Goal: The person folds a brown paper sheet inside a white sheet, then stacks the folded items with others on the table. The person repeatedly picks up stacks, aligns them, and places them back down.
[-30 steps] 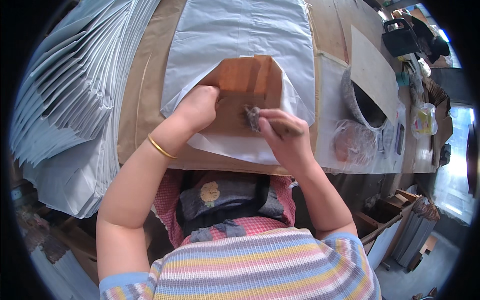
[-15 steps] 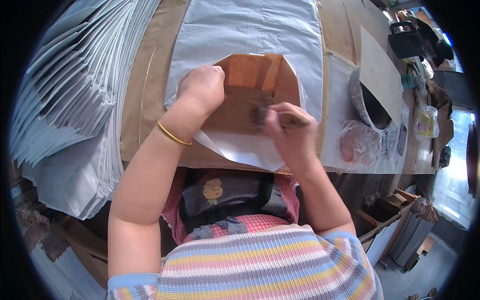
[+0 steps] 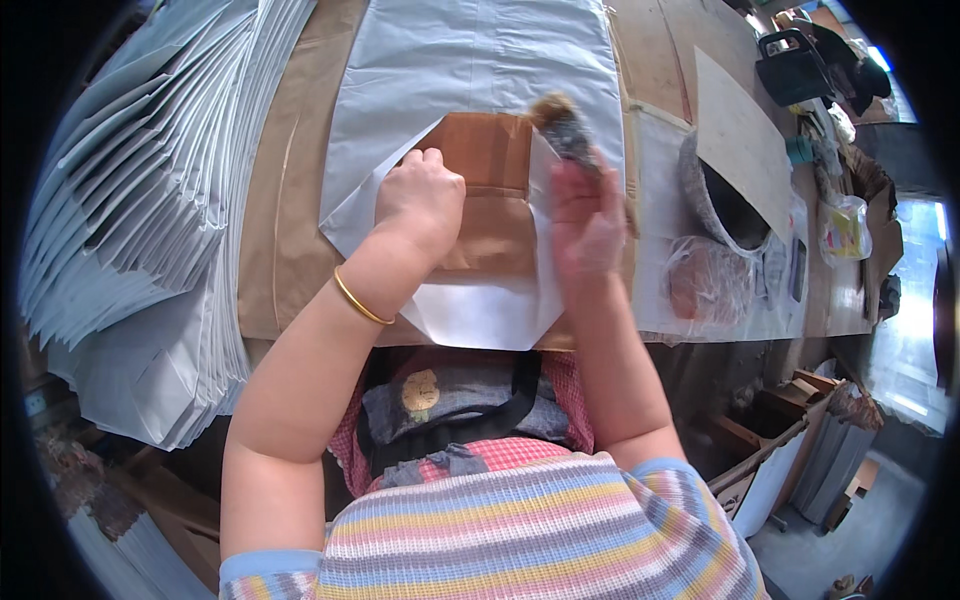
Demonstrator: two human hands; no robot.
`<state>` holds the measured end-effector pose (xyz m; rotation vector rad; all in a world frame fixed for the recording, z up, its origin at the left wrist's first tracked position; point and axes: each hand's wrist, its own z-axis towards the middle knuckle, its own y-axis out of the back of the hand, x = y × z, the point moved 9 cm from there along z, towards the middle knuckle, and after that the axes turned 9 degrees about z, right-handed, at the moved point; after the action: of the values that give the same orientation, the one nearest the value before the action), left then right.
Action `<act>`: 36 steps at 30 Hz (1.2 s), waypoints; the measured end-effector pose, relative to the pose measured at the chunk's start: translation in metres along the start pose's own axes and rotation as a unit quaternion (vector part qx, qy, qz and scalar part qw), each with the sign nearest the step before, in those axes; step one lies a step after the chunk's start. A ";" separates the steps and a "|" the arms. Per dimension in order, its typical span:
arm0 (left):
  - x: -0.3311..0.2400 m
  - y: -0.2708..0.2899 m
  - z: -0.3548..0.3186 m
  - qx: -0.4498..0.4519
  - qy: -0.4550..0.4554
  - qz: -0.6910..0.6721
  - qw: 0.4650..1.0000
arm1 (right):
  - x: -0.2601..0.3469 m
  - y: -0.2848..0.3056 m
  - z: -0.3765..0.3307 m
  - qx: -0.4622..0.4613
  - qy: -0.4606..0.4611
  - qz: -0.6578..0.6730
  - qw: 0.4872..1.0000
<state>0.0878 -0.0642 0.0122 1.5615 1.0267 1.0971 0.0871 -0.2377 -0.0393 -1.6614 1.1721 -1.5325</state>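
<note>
A white paper bag [image 3: 470, 70] lies flat on the brown worktop [image 3: 285, 220], its near end folded open to show brown lining [image 3: 490, 160]. My left hand [image 3: 420, 195], closed in a fist with a gold bangle at the wrist, presses down on the folded flap. My right hand [image 3: 585, 220] grips a dark, worn brush [image 3: 563, 125], its bristles at the right edge of the brown fold.
A large fanned stack of white paper bags [image 3: 130, 200] fills the left side. To the right stand a dark bowl [image 3: 725, 200], a plastic-wrapped round lump [image 3: 705, 285], a cardboard sheet [image 3: 740, 135] and a small yellow packet [image 3: 845, 230]. Wooden crates [image 3: 770, 430] sit below right.
My right hand has swept the brush from the middle of the fold up to its far right corner. My left hand has shifted slightly away from me, still on the flap.
</note>
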 end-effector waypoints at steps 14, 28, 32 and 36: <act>0.038 -0.043 -0.058 -0.156 0.003 -0.031 0.987 | -0.045 -0.017 -0.009 0.122 -0.184 0.108 0.969; 0.027 -0.046 -0.040 -0.109 -0.148 -0.014 0.983 | -0.026 -0.033 -0.054 0.208 -0.197 -0.303 0.909; 0.030 -0.046 -0.041 -0.099 -0.137 -0.031 0.985 | 0.039 -0.076 -0.103 0.404 0.000 -0.553 0.728; 0.029 -0.046 -0.041 -0.108 -0.137 -0.025 0.984 | 0.031 -0.096 -0.131 0.493 0.091 -0.724 0.474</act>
<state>0.0501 -0.0175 -0.0206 1.4540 0.7324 0.8972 -0.0219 -0.2042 0.0805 -1.3212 -1.5801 -2.3984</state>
